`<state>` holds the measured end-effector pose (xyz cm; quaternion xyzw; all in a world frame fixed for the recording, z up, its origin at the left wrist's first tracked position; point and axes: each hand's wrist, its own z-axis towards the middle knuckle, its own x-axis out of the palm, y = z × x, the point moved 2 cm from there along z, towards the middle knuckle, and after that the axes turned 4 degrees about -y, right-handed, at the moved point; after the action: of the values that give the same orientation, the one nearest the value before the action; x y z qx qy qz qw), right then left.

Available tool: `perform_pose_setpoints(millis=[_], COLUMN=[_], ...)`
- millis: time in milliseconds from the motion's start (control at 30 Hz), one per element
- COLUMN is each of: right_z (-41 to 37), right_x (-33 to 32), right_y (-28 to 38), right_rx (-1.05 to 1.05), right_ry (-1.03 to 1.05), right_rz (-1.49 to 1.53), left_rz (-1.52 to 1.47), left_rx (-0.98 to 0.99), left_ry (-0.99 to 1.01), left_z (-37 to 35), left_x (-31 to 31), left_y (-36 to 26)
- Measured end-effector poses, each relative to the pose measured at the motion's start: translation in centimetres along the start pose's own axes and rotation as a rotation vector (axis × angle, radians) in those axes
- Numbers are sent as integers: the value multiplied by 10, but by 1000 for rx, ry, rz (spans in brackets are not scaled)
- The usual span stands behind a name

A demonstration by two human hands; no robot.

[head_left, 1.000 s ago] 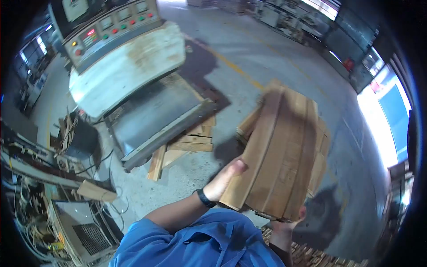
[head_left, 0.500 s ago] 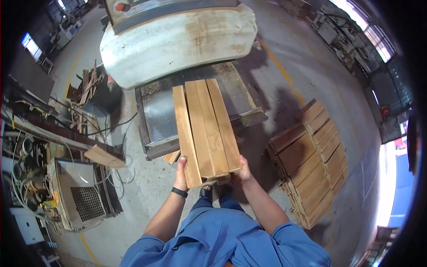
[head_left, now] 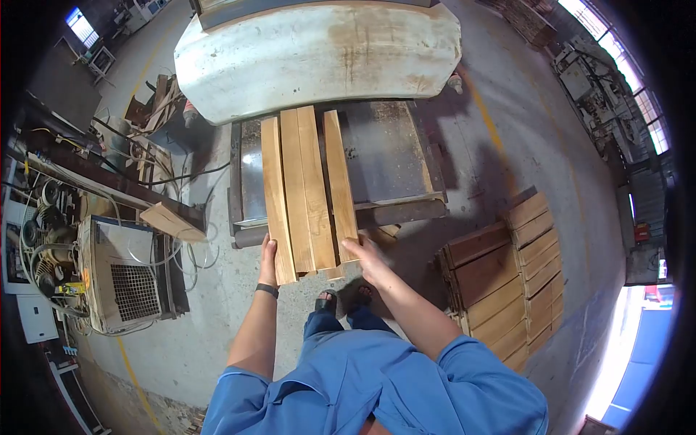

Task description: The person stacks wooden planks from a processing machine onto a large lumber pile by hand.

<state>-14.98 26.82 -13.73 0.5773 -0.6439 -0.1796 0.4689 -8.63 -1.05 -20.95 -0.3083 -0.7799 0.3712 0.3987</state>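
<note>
Several long light-brown wooden boards (head_left: 306, 188) lie side by side between my hands, their far ends over the metal bed (head_left: 384, 159) of a machine. My left hand (head_left: 268, 262), with a dark wristband below it, grips the near end of the leftmost board. My right hand (head_left: 368, 259) holds the near end of the rightmost board (head_left: 341, 185), thumb on top. A dark gap separates that board from the middle ones. Shorter wood ends show beneath the boards. The palms and most fingers are hidden under the wood.
Ahead is the machine's large white cover (head_left: 319, 61). Stacked boards (head_left: 500, 283) stand on the floor at the right. To the left are a machine with a grille (head_left: 134, 290), loose hoses, a single board (head_left: 172, 221) and a bin of scrap wood (head_left: 170, 130).
The boards and both hands have moved left and farther over the machine bed. The rightmost board has separated more from the middle ones, and my right thumb now lies on top of it.
</note>
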Motion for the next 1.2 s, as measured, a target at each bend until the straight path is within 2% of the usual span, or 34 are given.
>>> perform_pose_setpoints(millis=[67, 100, 200, 267, 333, 400, 533, 600, 700, 800, 900, 1000, 1200], right_z=[3, 11, -2, -5, -7, -26, -10, -10, -8, -6, 12, 59, 163], right_x=[-6, -16, -25, -36, -37, -10, -2, -1, -11, -21, -20, -20, -2], right_y=[0, -6, 14, 23, 40, 74, 60, 48, 43, 54, 74, 95, 154], right_rx=[-84, -131, 39, -87, -374, -544, -598, -574, -538, -484, -571, -713, -648], right_ry=[-123, -104, -21, -104, -485, -737, -594, -470, -336, -300, -187, -196, -193], right_rz=[-190, -152, 209, 146, -543, -1219, -1603, -1664, -1690, -1673, -1713, -1724, -1745], left_rz=[-9, 0, 32, 39, 102, 190, 188, 219, 249, 272, 273, 309, 336], left_rx=[1, -3, -10, -22, -15, 22, -36, -55, -63, -56, -30, -14, 8], left_ry=[16, 10, 6, 3, 2, -9, 33, 39, 41, 69, 92, 79, 7], left_z=[-1, -2, 1, -4, -10, -13, -12, -16, -16, -15, -11, -7, -15], left_x=[3, 1, -8, -3, 5, 5, 4, 6, 3, 0, -2, -6, -1], left_y=[-2, 0, 0, -3, -15, -21, -32, -38, -42, -42, -38, -35, -41])
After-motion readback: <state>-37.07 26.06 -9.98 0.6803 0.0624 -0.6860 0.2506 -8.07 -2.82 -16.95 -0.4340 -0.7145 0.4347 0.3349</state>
